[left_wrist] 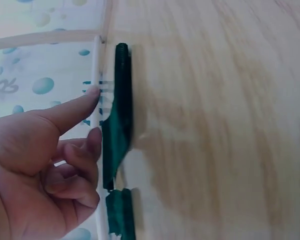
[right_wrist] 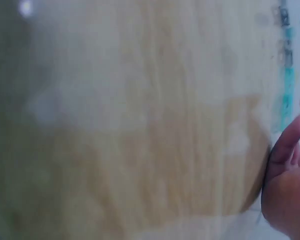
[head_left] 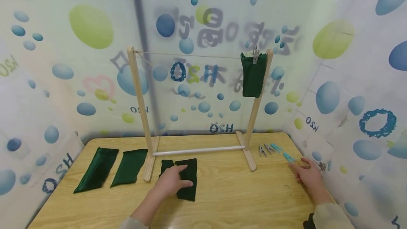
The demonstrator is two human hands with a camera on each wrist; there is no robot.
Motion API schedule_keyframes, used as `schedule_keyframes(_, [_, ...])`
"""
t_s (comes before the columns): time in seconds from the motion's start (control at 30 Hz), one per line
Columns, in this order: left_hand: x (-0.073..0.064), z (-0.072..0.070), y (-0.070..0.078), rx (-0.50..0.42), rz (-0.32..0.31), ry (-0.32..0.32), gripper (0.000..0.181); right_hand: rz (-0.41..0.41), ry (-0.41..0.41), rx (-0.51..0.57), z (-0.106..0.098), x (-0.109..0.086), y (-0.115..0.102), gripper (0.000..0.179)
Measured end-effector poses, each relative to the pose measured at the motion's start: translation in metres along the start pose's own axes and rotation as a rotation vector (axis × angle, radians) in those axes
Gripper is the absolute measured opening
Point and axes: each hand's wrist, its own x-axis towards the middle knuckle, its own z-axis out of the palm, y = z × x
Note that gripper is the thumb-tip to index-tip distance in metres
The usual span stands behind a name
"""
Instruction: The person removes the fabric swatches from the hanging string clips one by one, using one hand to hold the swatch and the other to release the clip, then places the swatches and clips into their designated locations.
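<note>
In the head view my left hand (head_left: pixel 170 181) is over a dark green cloth (head_left: pixel 188 190) and a second green piece (head_left: pixel 166 164) beside it. Its thumb and index finger are spread; the left wrist view shows the other fingers loosely bent and no cloth between them. My right hand (head_left: pixel 308 174) reaches to the table's right edge, its fingertips close to a light-blue clothespin (head_left: pixel 288 157). Whether they touch it cannot be made out. Another light-blue clothespin (head_left: pixel 276 147) and two grey clothespins (head_left: pixel 262 150) lie just beyond.
A wooden rack (head_left: pixel 140 98) with a string (head_left: pixel 190 56) and a white crossbar (head_left: pixel 198 150) stands at the back. A green cloth (head_left: pixel 252 77) hangs at its right, held by a grey clothespin (head_left: pixel 255 56). Two green cloths (head_left: pixel 96 170) lie at the left.
</note>
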Motion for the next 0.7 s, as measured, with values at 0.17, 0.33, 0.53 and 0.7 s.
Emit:
schedule_keyframes(0.17, [-0.003, -0.005, 0.008, -0.111, 0.058, 0.05, 0.061, -0.049, 0.075, 0.032, -0.002, -0.01, -0.019, 0.077])
schedule_keyframes(0.33, [0.001, -0.012, 0.032, -0.144, 0.097, 0.147, 0.046, -0.192, 0.108, 0.026, -0.007, -0.026, -0.07, 0.056])
schedule_keyframes(0.53, [0.012, -0.029, 0.075, -0.187, 0.164, 0.225, 0.036, -0.449, 0.024, 0.005, -0.017, -0.045, -0.148, 0.034])
schedule_keyframes(0.7, [0.029, -0.047, 0.118, -0.246, 0.276, 0.246, 0.034, -0.577, -0.017, 0.004, -0.021, -0.059, -0.214, 0.028])
